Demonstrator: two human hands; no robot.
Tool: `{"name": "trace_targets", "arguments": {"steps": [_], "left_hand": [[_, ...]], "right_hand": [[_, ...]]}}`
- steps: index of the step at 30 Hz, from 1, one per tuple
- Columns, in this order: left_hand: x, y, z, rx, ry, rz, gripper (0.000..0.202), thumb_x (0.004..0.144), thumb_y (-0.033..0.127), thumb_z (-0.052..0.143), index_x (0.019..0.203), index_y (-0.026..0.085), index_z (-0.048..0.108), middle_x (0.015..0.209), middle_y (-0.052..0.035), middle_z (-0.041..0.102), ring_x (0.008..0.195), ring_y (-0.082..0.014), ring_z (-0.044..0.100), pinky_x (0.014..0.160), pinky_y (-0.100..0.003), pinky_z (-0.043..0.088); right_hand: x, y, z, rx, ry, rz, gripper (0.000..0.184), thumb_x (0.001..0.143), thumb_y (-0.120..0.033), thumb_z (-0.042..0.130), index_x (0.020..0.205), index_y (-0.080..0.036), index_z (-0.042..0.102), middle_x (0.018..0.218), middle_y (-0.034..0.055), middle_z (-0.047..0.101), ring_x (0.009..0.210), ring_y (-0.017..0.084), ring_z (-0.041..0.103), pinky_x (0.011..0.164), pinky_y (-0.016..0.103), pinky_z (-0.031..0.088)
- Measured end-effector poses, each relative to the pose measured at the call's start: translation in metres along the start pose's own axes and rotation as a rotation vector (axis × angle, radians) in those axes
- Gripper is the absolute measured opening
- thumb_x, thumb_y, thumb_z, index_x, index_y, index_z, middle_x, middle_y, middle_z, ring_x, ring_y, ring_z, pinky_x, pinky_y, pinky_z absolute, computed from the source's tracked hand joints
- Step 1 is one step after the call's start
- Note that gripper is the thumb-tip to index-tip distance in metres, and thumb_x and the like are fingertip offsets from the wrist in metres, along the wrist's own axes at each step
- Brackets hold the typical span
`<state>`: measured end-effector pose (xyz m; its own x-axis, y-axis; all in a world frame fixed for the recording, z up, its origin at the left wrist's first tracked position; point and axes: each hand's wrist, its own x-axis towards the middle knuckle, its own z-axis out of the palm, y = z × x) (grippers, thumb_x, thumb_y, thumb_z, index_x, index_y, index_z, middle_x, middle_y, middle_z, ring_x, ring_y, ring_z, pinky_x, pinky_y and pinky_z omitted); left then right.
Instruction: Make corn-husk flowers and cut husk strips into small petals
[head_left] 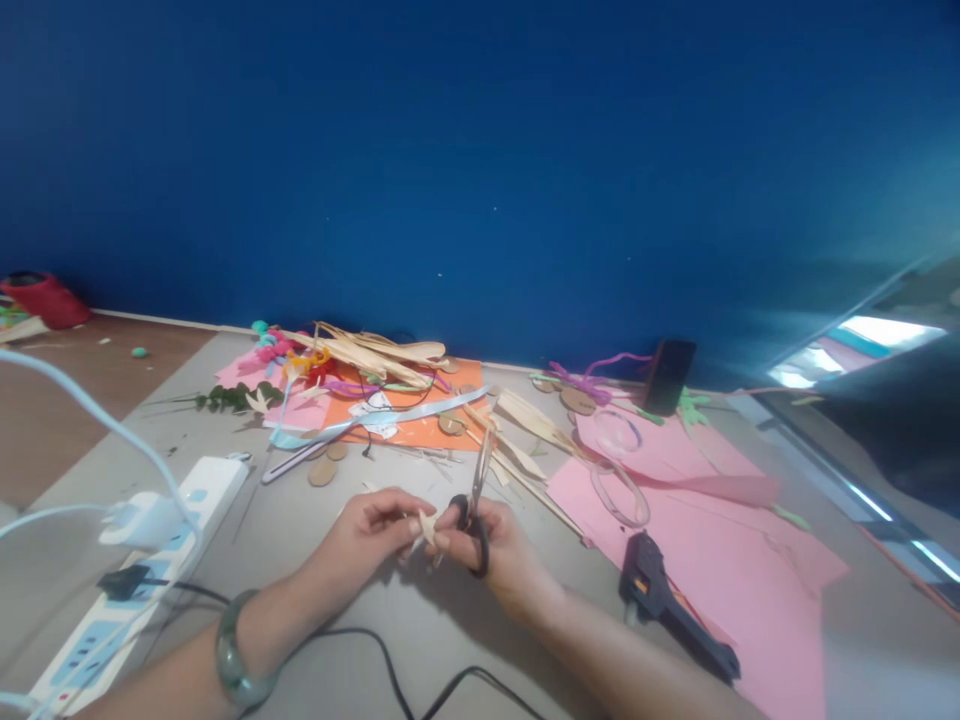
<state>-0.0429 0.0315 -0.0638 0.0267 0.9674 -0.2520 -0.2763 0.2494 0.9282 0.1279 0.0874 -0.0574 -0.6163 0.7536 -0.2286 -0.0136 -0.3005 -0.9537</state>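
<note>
Between my two hands is a small pale piece [428, 525] with pointed ends, like a flower or star of dried husk. My left hand [375, 532] pinches its left side, with a green bangle [238, 650] on the wrist. On the other side, my right hand [499, 550] touches the piece with its fingertips. That hand also carries scissors [480, 485], their black handles around the fingers and the blades pointing up and away from me. Long pale husk strips [532, 420] lie just beyond the scissors.
A power strip [214, 490] with plugs and cables stands at left. A black glue gun [660, 590] rests on pink paper [757, 560] at right. Toward the blue wall lie orange paper [405, 425], a light blue ribbon [390, 412], husk leaves [367, 355] and a propped phone [670, 375].
</note>
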Motion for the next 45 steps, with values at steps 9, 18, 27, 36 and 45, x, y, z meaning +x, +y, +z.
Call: {"name": "trace_targets", "arguments": {"steps": [9,18,27,36,45], "left_hand": [[0.0,-0.004,-0.001,0.033,0.037,-0.054,0.022,0.074,0.035,0.07,0.075,0.013,0.064,0.059,-0.0002,0.058,0.048,-0.0082,0.049,0.044,-0.019,0.036],[0.002,0.002,-0.006,0.009,0.124,-0.018,0.022,0.073,0.035,0.069,0.071,0.014,0.061,0.053,0.0027,0.054,0.043,-0.0067,0.047,0.042,-0.017,0.036],[0.003,0.0,-0.009,0.026,0.174,0.016,0.017,0.075,0.03,0.066,0.068,0.015,0.061,0.048,0.0053,0.051,0.041,-0.005,0.041,0.039,-0.015,0.033],[0.004,0.002,-0.008,-0.011,0.149,0.037,0.014,0.075,0.027,0.064,0.071,0.014,0.063,0.053,0.0019,0.059,0.044,-0.0072,0.049,0.04,-0.016,0.038],[0.004,0.001,-0.005,-0.016,0.163,0.073,0.011,0.073,0.024,0.065,0.077,0.015,0.064,0.054,0.0001,0.067,0.046,-0.0115,0.059,0.042,-0.019,0.046]], "right_hand": [[-0.005,0.001,0.008,-0.186,0.129,-0.088,0.029,0.068,-0.04,0.074,0.072,-0.014,0.061,0.06,-0.0005,0.059,0.053,0.01,0.05,0.052,0.023,0.041],[-0.004,-0.013,-0.009,-0.59,-0.179,0.024,0.025,0.068,-0.035,0.07,0.08,-0.014,0.06,0.068,-0.0001,0.058,0.06,0.011,0.049,0.051,0.02,0.037],[-0.001,-0.007,-0.008,-0.837,-0.248,0.075,0.037,0.072,-0.05,0.064,0.071,-0.014,0.061,0.062,-0.0011,0.055,0.056,0.011,0.045,0.046,0.019,0.03],[-0.001,-0.02,-0.003,-1.157,-0.054,0.019,0.035,0.064,-0.05,0.071,0.067,-0.018,0.06,0.061,-0.0002,0.062,0.054,0.012,0.048,0.049,0.021,0.028],[-0.007,-0.034,0.0,-1.316,0.008,-0.006,0.04,0.065,-0.059,0.067,0.069,-0.02,0.061,0.06,0.0017,0.063,0.055,0.015,0.053,0.051,0.023,0.026]]}}
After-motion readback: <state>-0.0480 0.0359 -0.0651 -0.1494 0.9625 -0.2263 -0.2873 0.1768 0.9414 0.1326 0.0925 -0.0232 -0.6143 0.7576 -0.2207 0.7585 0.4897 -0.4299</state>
